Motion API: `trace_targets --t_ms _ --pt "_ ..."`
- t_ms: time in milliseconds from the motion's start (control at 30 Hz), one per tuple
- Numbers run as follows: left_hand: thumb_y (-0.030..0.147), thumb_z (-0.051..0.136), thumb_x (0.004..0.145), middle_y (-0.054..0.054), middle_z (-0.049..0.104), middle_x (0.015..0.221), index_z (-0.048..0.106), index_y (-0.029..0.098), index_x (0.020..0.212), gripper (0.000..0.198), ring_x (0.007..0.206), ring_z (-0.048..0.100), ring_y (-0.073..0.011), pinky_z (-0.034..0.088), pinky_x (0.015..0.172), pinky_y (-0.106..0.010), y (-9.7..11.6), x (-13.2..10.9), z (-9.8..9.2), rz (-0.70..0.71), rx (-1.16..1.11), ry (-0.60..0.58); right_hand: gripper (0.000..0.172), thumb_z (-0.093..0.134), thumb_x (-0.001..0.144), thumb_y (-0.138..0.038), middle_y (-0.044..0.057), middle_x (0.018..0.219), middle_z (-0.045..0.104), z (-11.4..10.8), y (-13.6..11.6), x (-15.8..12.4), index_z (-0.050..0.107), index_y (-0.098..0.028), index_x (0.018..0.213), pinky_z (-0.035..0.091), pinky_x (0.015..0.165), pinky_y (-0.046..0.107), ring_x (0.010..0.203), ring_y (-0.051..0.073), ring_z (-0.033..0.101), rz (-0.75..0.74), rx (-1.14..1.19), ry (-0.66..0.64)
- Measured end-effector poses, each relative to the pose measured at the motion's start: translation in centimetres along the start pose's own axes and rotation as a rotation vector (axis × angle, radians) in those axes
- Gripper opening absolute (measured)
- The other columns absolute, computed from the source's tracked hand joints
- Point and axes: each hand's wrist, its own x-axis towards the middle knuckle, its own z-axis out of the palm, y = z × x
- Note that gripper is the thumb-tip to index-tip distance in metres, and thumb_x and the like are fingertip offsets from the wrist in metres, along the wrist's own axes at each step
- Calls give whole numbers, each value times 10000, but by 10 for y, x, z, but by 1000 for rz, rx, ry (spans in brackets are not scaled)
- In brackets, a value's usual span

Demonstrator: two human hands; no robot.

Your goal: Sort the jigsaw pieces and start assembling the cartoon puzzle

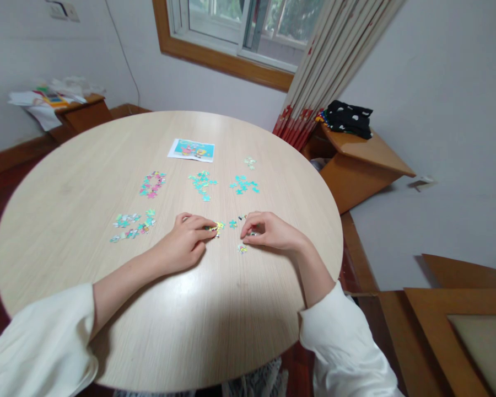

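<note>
Centrally, yellow puzzle pcs (220, 226) on desk (182, 325), long axis unclear, L hand (186, 242) loosely apart, partly covering them, R hand (275, 231) curled, can't tell if gripping, teal pc (233, 224) btwn, printed pic (195, 150) beyond.

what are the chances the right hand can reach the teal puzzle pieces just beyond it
Probably yes: the teal puzzle pieces lie a little beyond the right hand, with bare tabletop between, and the left hand is off to the side.
</note>
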Motion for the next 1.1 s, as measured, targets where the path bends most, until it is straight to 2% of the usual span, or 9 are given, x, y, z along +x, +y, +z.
trace_targets --t_ms 100,267,467,567,667,767,833,1100 --pt "77 406 750 -98 665 1139 702 200 1032 426 1072 568 -252 277 982 -496 1 -1 1 4 4 11 50 738 726 -213 14 786 656 2 -4 2 707 -205 764 425 814 339 814 158 566 -86 -118 -71" --pt "77 385 774 -84 663 1145 668 200 1078 433 1091 567 -233 269 981 -481 1 -1 -1 -1 -14 64 158 792 692 -195 4 867 671 2 -8 2 715 -228 827 356 917 382 901 171 561 -103 -274 -151" --pt "87 381 803 -75 686 1049 692 180 971 366 1022 582 -218 330 926 -441 -7 0 -7 -134 8 175 141 769 694 -142 15 848 654 4 -11 1 677 -187 791 344 914 367 906 171 539 -63 -260 -163" --pt "90 385 808 -62 689 1007 695 185 927 346 982 588 -209 345 909 -428 -6 0 -7 -156 -8 157 92 716 708 -122 -5 750 620 6 -12 0 645 -173 735 391 794 315 781 143 538 7 -145 -160" --pt "73 381 794 -50 688 1001 693 196 919 358 984 587 -205 348 908 -423 -4 1 -6 -161 -29 128 13 654 752 -166 -13 689 586 11 -12 2 642 -162 751 400 662 272 669 118 514 88 39 -47" --pt "61 385 771 -47 690 1007 694 200 955 386 1002 584 -210 342 915 -428 -2 1 -6 -153 -42 114 101 662 755 -242 18 772 642 17 -10 6 676 -167 822 431 700 289 726 132 546 65 147 162" --pt "66 389 770 -46 690 1018 695 205 979 395 1009 581 -213 335 921 -432 -1 0 -6 -140 -50 107 130 667 749 -267 41 825 677 20 -6 9 697 -169 829 450 731 307 754 141 575 58 197 247" --pt "89 388 788 -52 680 1056 698 209 983 385 1026 576 -215 314 934 -434 -2 -1 -5 -102 -67 76 283 744 674 -380 50 748 705 30 4 17 694 -150 831 539 708 331 700 163 681 182 542 329"
